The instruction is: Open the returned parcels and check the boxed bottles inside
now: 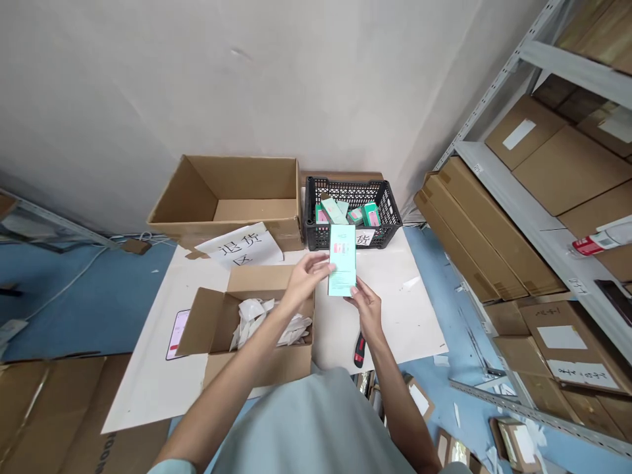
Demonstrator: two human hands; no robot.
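A flat mint-green product box (342, 263) is held upright above the table, its printed face toward me. My left hand (310, 275) grips its left edge, thumb on the front. At the lower right corner, my right hand (365, 303) pinches the same box. Behind it stands a black plastic basket (395, 220) with several similar green boxes (334, 210) inside. Below my left forearm an open cardboard carton (197, 322) contains crumpled white paper (253, 313). A black and red utility knife (360, 350) lies by my right forearm.
A large open carton (257, 168) stands at the table's back left, with a handwritten paper sign (241, 245) at its front. A phone (176, 334) lies on the table's left side. Shelving (494, 178) loaded with cartons rises on the right; more boxes (516, 444) sit on the floor.
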